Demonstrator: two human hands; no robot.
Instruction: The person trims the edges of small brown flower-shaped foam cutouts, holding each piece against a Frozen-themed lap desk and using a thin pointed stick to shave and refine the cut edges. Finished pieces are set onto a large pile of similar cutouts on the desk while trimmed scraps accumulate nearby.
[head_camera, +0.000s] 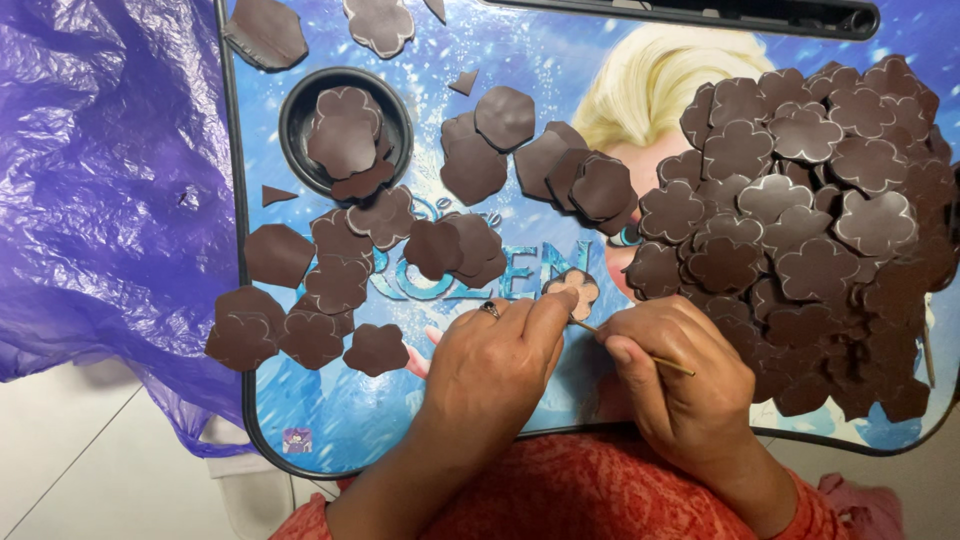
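A: What takes up most of the frame?

B: A blue printed lap tray (330, 420) with a dark rim, running from left of centre to the right edge. At far left, a crumpled purple plastic bag (100, 170) lies beside it and partly under its edge.

A: And on the tray?

B: A big heap of brown flower-shaped foam cut-outs (800, 200) fills the right side, piled many deep. A looser spread of brown cut-outs (330, 280) sits left of centre, some overlapping. In the upper left of the tray a round black cup holder (296, 110) holds a small stack of the same pieces.

A: Where are the hands?

B: Lower centre, side by side and near touching. The left hand (495, 365) has a ring (489, 309) on one finger; its fingertips are closed on a single flower cut-out (577, 288), pinching its lower edge just above the knuckles. That piece shows a pale tan face, unlike the brown ones, and sits on the tray between the loose spread and the heap.

A: The right?

B: The right hand (680, 370) is curled around a thin wooden stick (640, 348), gripped between thumb and fingers. The stick's tip points up-left to the cut-out's underside; whether it touches, I cannot tell. A red sleeve (600, 495) shows at the bottom edge.
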